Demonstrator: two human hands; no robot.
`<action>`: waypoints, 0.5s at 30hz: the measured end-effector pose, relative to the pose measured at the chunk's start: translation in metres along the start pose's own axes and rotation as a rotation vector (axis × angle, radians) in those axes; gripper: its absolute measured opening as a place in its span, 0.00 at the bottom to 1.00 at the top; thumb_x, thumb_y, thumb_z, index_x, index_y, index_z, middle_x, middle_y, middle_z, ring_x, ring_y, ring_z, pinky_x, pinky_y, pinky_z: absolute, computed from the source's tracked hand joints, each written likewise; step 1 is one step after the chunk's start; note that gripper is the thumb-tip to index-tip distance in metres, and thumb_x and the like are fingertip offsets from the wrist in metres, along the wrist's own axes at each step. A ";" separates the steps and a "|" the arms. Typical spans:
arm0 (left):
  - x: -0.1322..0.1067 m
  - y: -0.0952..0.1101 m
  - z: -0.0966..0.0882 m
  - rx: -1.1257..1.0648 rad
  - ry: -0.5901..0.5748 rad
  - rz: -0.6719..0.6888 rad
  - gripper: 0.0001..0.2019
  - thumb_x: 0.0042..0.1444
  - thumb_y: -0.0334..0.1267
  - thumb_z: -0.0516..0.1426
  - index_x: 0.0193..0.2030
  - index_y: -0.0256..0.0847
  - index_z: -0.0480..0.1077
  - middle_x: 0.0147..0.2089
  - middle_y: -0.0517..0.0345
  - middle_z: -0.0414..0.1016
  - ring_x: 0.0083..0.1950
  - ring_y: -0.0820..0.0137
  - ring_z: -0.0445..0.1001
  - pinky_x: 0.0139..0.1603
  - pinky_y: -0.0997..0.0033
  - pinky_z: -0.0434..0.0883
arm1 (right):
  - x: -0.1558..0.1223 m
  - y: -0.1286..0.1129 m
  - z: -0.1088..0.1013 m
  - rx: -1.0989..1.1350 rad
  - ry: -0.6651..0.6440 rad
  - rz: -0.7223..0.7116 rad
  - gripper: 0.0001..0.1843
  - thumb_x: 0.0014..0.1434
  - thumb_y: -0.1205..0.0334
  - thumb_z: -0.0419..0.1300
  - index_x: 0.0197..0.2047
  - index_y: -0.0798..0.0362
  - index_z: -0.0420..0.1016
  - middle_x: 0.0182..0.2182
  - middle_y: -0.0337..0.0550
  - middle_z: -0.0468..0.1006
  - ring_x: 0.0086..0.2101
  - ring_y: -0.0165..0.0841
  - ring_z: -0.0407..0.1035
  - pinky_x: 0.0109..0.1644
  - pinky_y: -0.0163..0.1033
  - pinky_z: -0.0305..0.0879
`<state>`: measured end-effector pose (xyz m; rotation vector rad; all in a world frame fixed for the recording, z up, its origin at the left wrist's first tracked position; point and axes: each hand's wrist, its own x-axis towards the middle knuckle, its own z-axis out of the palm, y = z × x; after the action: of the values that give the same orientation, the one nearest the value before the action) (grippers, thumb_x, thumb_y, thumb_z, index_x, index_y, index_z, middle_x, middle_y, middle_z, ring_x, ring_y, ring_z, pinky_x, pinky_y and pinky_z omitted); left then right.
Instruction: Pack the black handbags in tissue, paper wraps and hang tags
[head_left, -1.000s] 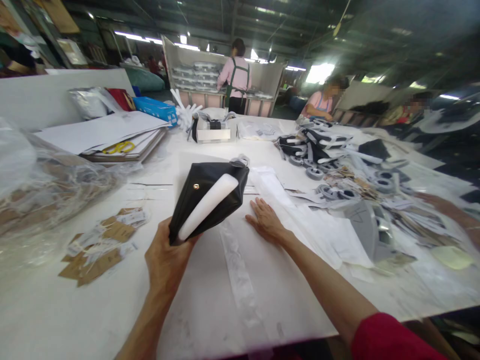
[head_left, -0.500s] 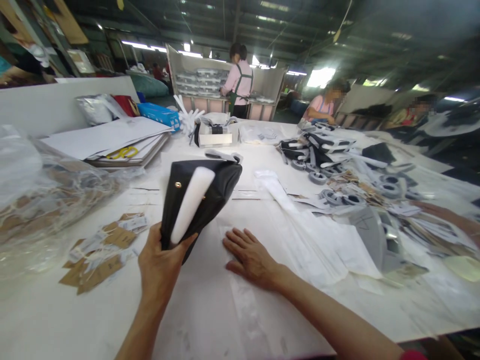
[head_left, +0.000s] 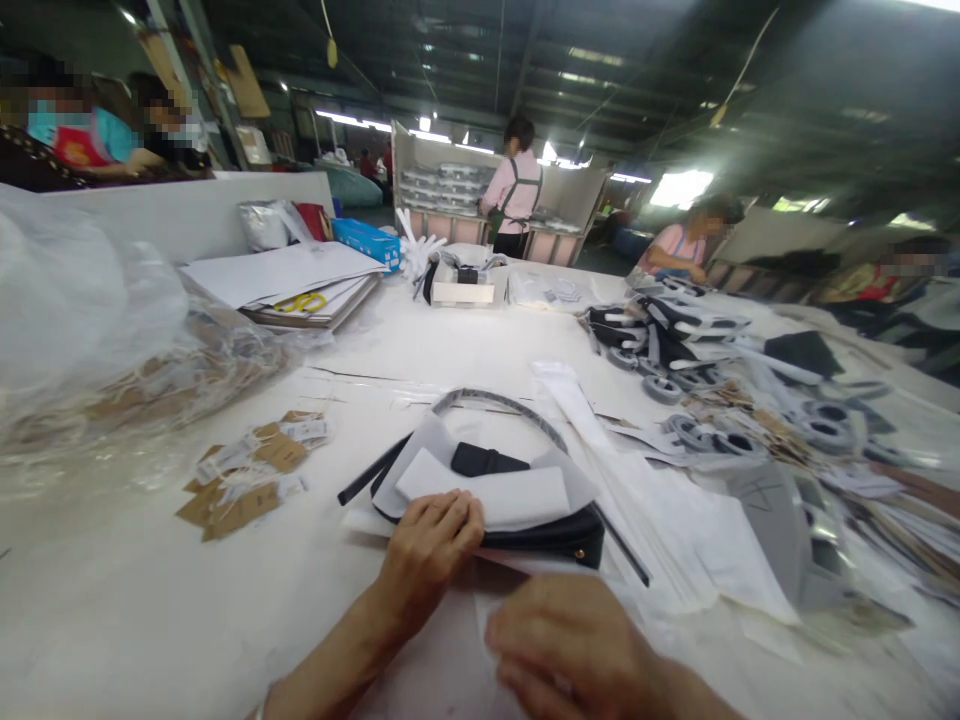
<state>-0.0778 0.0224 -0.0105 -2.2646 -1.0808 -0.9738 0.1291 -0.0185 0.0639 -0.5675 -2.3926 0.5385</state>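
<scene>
A black handbag (head_left: 540, 545) lies on the white table in front of me, with white foam sheeting (head_left: 487, 490) over its upper face. Its wrapped handle (head_left: 510, 402) arches toward the far side, and dark strap ends stick out left and right. My left hand (head_left: 435, 540) is closed over the bag's near edge, fingertips on the foam. Closer to me, my right hand (head_left: 570, 635) is blurred, its fingers curled together beside a thin clear plastic sheet under the bag. Whatever those fingers hold is hidden.
Brown tags (head_left: 240, 490) lie to the left, near a large clear plastic bag (head_left: 90, 330). White plastic sleeves (head_left: 645, 500) spread to the right. Beyond them are grey-wrapped straps and black bags (head_left: 660, 330). Yellow scissors (head_left: 300, 302) rest on stacked boards. Co-workers are farther back.
The handbag has gone from upright in my left hand to lying flat, foam side up. My right hand has left the table surface, come nearer me and curled its fingers. The view has shifted.
</scene>
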 end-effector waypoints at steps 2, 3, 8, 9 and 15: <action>-0.002 0.001 0.001 0.029 -0.002 0.005 0.13 0.67 0.29 0.48 0.51 0.38 0.72 0.47 0.52 0.77 0.50 0.68 0.74 0.51 0.66 0.68 | 0.035 0.022 -0.020 -0.037 0.113 0.184 0.08 0.64 0.64 0.57 0.43 0.51 0.77 0.36 0.44 0.81 0.36 0.33 0.75 0.43 0.36 0.71; -0.003 0.002 0.002 0.042 0.008 0.012 0.13 0.67 0.29 0.47 0.51 0.38 0.72 0.47 0.52 0.77 0.50 0.68 0.74 0.52 0.66 0.68 | 0.054 0.038 -0.028 -0.051 0.147 0.309 0.08 0.63 0.63 0.57 0.41 0.51 0.78 0.36 0.44 0.81 0.37 0.33 0.75 0.45 0.37 0.70; -0.009 0.008 0.010 0.080 0.093 0.024 0.15 0.67 0.28 0.46 0.49 0.36 0.73 0.49 0.52 0.76 0.52 0.66 0.73 0.54 0.63 0.66 | 0.131 0.119 -0.039 0.169 -0.091 1.023 0.10 0.56 0.57 0.65 0.37 0.55 0.78 0.39 0.48 0.80 0.43 0.39 0.73 0.48 0.42 0.71; -0.010 0.008 0.011 0.083 0.107 0.025 0.15 0.67 0.28 0.46 0.49 0.36 0.73 0.49 0.51 0.76 0.52 0.66 0.73 0.54 0.63 0.65 | 0.141 0.132 -0.035 0.210 -0.135 1.098 0.12 0.55 0.56 0.66 0.35 0.56 0.77 0.37 0.49 0.80 0.40 0.40 0.74 0.44 0.43 0.73; -0.014 0.006 0.017 0.095 0.144 0.025 0.16 0.68 0.31 0.45 0.49 0.38 0.74 0.49 0.53 0.76 0.52 0.66 0.72 0.55 0.64 0.66 | 0.163 0.180 0.008 0.229 -0.153 1.242 0.14 0.56 0.54 0.66 0.31 0.56 0.72 0.23 0.39 0.71 0.23 0.30 0.70 0.27 0.37 0.71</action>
<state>-0.0723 0.0228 -0.0330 -2.0935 -1.0124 -1.0357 0.0541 0.2116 0.0439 -1.9358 -1.7968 1.3515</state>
